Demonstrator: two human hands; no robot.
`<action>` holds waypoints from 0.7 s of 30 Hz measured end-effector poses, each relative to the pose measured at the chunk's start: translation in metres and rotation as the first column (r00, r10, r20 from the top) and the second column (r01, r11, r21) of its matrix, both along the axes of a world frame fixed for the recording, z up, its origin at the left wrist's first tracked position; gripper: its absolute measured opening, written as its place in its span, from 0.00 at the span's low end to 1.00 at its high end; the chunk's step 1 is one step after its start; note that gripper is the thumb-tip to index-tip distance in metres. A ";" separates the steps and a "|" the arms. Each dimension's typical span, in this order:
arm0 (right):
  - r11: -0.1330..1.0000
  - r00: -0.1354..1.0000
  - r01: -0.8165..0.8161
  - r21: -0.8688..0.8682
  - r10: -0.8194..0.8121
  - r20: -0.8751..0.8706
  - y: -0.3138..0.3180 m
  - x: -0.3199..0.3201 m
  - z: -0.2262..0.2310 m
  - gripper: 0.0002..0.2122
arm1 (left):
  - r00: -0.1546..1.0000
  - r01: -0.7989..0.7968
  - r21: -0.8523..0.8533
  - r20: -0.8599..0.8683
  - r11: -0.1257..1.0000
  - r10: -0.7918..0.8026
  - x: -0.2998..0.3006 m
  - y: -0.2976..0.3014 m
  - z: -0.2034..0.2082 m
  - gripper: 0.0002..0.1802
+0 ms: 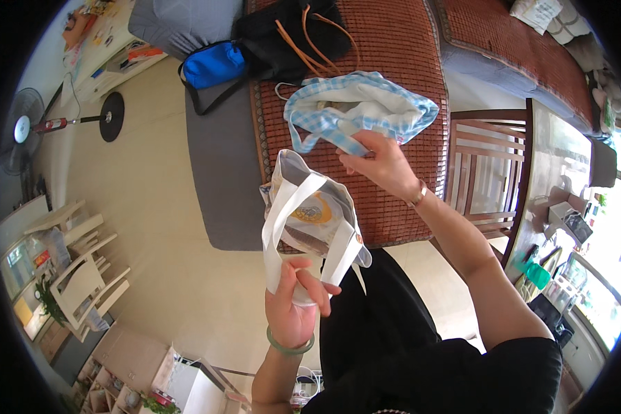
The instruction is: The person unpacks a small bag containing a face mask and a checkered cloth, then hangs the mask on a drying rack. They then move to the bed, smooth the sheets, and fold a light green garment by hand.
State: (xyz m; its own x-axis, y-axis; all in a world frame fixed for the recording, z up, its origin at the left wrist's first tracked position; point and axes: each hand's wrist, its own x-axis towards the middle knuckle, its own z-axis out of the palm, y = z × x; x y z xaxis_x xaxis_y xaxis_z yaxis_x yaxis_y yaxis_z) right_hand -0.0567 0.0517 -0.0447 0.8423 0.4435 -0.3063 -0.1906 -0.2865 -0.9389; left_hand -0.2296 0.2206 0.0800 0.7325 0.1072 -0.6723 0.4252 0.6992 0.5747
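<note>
- The left hand (293,303) has its grip clamped on the white straps of a cream tote bag (310,214), fingers curled around the straps where they gather at the bag's lower end.
- The tote bag hangs open just above this grip, its mouth facing the camera; a round yellowish print shows on its inner wall.
- A green bangle (290,345) circles the left wrist, just below the grip.
- The right hand (379,162) has its grip closed on the edge of a blue-and-white checked cloth bag (359,107), pinching the fabric near its handle loop.
- The checked bag spreads up and to both sides of the right grip, lying on a brown woven mat (386,41) that covers a grey sofa (214,179).
- The two grips are apart, the right one higher and further right than the left.
- Beyond the right grip, at the far end of the mat, lie a black bag with tan straps (290,34) and, to its left, a blue pouch (214,63).
- To the right of the right grip stands a wooden chair (486,159).
</note>
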 end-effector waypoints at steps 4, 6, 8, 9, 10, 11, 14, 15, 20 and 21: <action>0.982 0.933 -0.145 0.122 0.094 0.346 0.000 -0.024 0.077 0.09 | 0.994 -0.006 -0.113 -0.106 0.994 -0.006 0.017 -0.009 -0.005 0.22; 0.958 0.824 -0.286 0.025 0.232 0.517 0.002 -0.045 0.092 0.08 | 0.996 0.052 -0.189 -0.064 0.981 -0.065 0.020 -0.012 -0.013 0.27; 0.915 0.754 -0.404 -0.014 0.342 0.561 0.007 -0.073 0.099 0.06 | 0.998 0.021 -0.264 -0.059 0.964 -0.038 0.025 -0.015 -0.012 0.27; 0.881 0.706 -0.472 -0.036 0.402 0.584 0.007 -0.086 0.097 0.06 | 0.998 0.007 -0.302 -0.057 0.953 -0.026 0.028 -0.017 -0.009 0.27; 0.867 0.770 -0.495 0.052 0.410 0.489 0.008 -0.099 0.097 0.07 | 0.986 -0.028 -0.204 -0.168 0.979 -0.007 0.034 -0.021 0.001 0.26; 0.860 0.806 -0.494 0.132 0.396 0.440 0.008 -0.106 0.094 0.08 | 0.992 -0.046 -0.222 -0.129 0.974 0.017 0.028 -0.018 -0.004 0.25; 0.898 0.849 -0.412 0.156 0.317 0.422 -0.010 -0.099 0.078 0.08 | 0.995 -0.043 -0.131 -0.099 0.990 0.030 0.013 -0.012 -0.010 0.23; 0.913 0.822 -0.400 0.075 0.322 0.470 -0.021 -0.084 0.066 0.06 | 0.995 -0.032 -0.112 -0.095 0.993 0.021 0.007 -0.010 -0.010 0.23; 0.916 0.958 0.275 -0.291 -0.238 0.157 -0.045 0.027 -0.067 0.22 | 0.988 0.033 -0.008 -0.149 0.999 -0.034 -0.009 -0.013 0.002 0.22; 0.861 0.921 0.318 -0.397 -0.181 0.346 -0.048 0.044 -0.104 0.25 | 0.988 0.033 -0.001 -0.152 0.999 -0.033 -0.010 -0.014 0.003 0.22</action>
State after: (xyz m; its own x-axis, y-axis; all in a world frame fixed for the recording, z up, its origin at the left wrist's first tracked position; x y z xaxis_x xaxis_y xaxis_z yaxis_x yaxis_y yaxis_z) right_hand -0.0129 0.0036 -0.1484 0.9858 0.0840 -0.1454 -0.0545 -0.6589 -0.7502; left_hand -0.2391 0.2062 0.0832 0.6250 0.0856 -0.7759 0.5307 0.6824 0.5027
